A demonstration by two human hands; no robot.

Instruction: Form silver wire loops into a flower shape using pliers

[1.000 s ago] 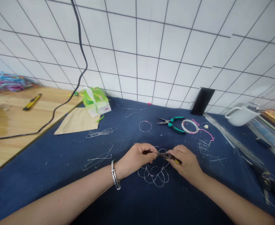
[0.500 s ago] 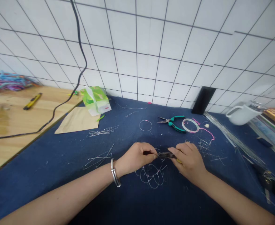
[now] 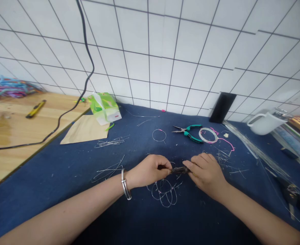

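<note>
My left hand (image 3: 152,172) is closed in a pinch, its fingertips on a thin silver wire (image 3: 173,163) at the jaw tips of the pliers. Wrapped round those dark-jawed pliers (image 3: 179,169) is my right hand (image 3: 208,173), which hides most of the handles. Just below both hands are several looped wires (image 3: 164,194) with small pink bits on them; whether they join the pinched wire I cannot tell. Beyond the hands lies a single wire ring (image 3: 153,135) with a pink bit at its top.
Teal-handled needle-nose pliers (image 3: 192,136) lie beside a white ring-shaped dish (image 3: 200,136). Cut wires (image 3: 112,142) lie to the left, near a beige sheet (image 3: 83,131) and a green packet (image 3: 105,107). At right stand a black block (image 3: 222,108) and a white mug (image 3: 264,123).
The plier jaws have turned slightly in my right hand, showing more of their side. The looped wires below have shifted a little. Both hands stay nearly in place.
</note>
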